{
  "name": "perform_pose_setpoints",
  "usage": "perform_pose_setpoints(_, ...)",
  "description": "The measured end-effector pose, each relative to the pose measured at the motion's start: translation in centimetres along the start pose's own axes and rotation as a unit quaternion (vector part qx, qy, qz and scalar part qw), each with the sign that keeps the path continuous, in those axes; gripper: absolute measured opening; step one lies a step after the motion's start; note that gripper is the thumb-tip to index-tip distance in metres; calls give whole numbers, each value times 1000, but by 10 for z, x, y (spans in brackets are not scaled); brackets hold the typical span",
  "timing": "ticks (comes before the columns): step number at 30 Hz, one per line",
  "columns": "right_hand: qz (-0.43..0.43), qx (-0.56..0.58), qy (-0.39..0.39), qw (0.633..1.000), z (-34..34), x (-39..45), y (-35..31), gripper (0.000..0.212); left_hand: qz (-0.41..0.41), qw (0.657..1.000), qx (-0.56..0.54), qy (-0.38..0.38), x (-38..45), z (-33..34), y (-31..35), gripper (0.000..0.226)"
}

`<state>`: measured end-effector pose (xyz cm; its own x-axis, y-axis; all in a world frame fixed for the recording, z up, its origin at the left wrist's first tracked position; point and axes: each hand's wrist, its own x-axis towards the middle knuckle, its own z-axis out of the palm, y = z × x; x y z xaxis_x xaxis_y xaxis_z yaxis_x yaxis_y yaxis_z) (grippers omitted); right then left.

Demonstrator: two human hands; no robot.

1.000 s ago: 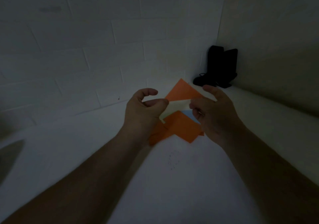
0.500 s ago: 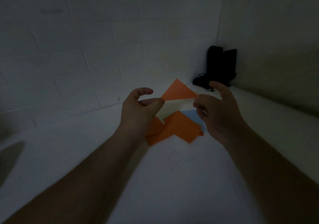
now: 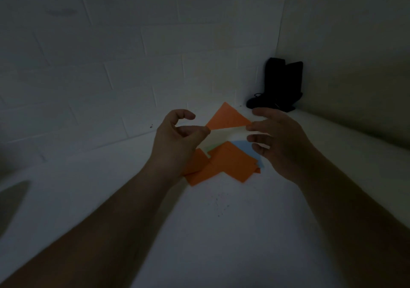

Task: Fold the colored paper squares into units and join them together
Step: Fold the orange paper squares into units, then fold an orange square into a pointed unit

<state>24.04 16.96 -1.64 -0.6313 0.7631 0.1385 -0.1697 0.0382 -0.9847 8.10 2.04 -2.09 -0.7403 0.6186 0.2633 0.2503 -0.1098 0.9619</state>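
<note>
I hold a pale cream paper (image 3: pixel 224 135) in the air above the white surface. My left hand (image 3: pixel 177 141) pinches its left end between thumb and fingers. My right hand (image 3: pixel 275 141) pinches its right end with its fingertips. Under the held paper lies a pile of orange paper squares (image 3: pixel 224 165), with one orange sheet (image 3: pixel 227 118) sticking out behind and a light blue sheet (image 3: pixel 244 146) showing at the right. The light is dim.
A black object (image 3: pixel 281 87) stands in the far right corner where the tiled wall (image 3: pixel 133 66) meets the side wall. The white surface (image 3: pixel 221 232) stretches toward me. A dark shape (image 3: pixel 11 201) sits at the left edge.
My hands have drawn slightly apart, and the cream paper now stretches flatter between them. The view has shifted a little. The pile on the surface has not moved.
</note>
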Motion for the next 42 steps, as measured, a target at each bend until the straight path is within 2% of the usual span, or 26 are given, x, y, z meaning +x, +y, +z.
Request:
perform_pose_setpoints(4, 0, -96, 35, 995, -3, 6, 9, 32, -4, 998, 42, -43, -1, -1, -4, 31)
perform_pose_setpoints(9, -9, -80, 110, 991, -25, 17, 16, 17, 57, 977, 193, -77, 2, -1, -11, 19)
perform_pose_setpoints(11, -42, -127, 188, 973, -45, 24, 22, 16, 80, 963, 250, -67, 6, -9, -14, 15)
perform_pose_setpoints(14, -49, -275, 276, 920, -73, 32, 35, 14, 93, 939, 329, -45, 13, -26, -17, 15)
perform_pose_setpoints(16, -41, -347, 271, 897, -79, 37, 43, 17, 67, 916, 392, -55, 17, -36, -21, 18)
perform_pose_setpoints(19, -24, -442, 218, 870, -75, 40, 48, 21, 16, 890, 447, -93, 26, -48, -28, 24)
perform_pose_setpoints(22, -14, -455, 231, 860, -76, 43, 49, 27, 8, 867, 484, -117, 30, -49, -34, 32)
perform_pose_setpoints(26, -16, -434, 241, 868, -75, 43, 48, 36, 11, 855, 505, -113, 31, -48, -38, 46)
perform_pose_setpoints(31, -54, -427, 226, 874, -62, 37, 42, 28, -19, 905, 416, -87, 34, -51, -42, 54)
perform_pose_setpoints(35, -121, -417, 141, 890, -28, 26, 32, 25, -17, 935, 351, -58, 36, -54, -42, 50)
perform_pose_setpoints(37, -131, -409, 95, 898, -14, 16, 30, 22, -34, 969, 242, -38, 34, -52, -37, 42)
perform_pose_setpoints(39, -133, -368, 56, 918, -2, 6, 25, 16, -64, 994, 82, -36, 31, -45, -27, 38)
perform_pose_setpoints(41, -122, -293, 15, 948, 9, -5, 18, 12, -85, 994, -50, -56, 27, -36, -15, 35)
perform_pose_setpoints(42, -110, -261, -8, 959, 13, -9, 14, 17, -87, 990, -86, -65, 25, -32, -11, 33)
